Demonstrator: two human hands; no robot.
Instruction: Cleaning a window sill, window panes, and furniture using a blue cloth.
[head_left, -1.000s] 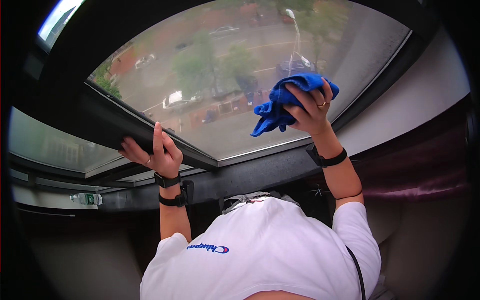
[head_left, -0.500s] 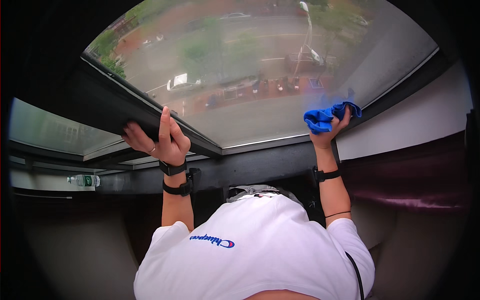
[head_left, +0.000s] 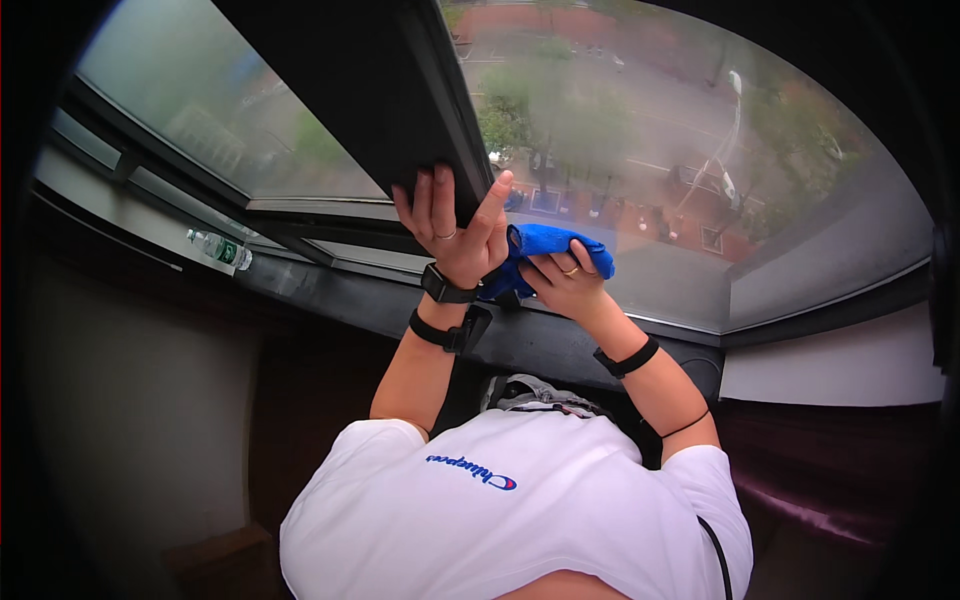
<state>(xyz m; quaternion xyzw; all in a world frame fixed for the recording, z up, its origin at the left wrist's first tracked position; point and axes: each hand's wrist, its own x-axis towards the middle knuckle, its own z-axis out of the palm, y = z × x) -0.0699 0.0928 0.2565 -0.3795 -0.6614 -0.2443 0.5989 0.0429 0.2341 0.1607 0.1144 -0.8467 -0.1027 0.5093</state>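
Note:
My left hand (head_left: 458, 228) rests with fingers apart against the dark window post (head_left: 400, 110). In my right hand (head_left: 570, 283) is a bunched blue cloth (head_left: 560, 243), held against the lower left corner of the big window pane (head_left: 640, 140). The cloth lies right beside my left wrist, and part of it hangs down toward the dark sill (head_left: 520, 335). Black straps circle both my wrists. Through the hazy glass a street with trees and a lamp post shows far below.
A clear plastic bottle (head_left: 220, 248) lies on its side on the ledge at the left. Another pane (head_left: 230, 110) stands left of the post. At the right are a pale wall panel (head_left: 820, 365) and a dark red curtain-like surface (head_left: 830, 455). A grey bag-like thing (head_left: 540, 393) is at my waist.
My right hand has swept the blue cloth leftward from the pane's lower right corner to the post. My left hand stays on the post. The view has turned to the left.

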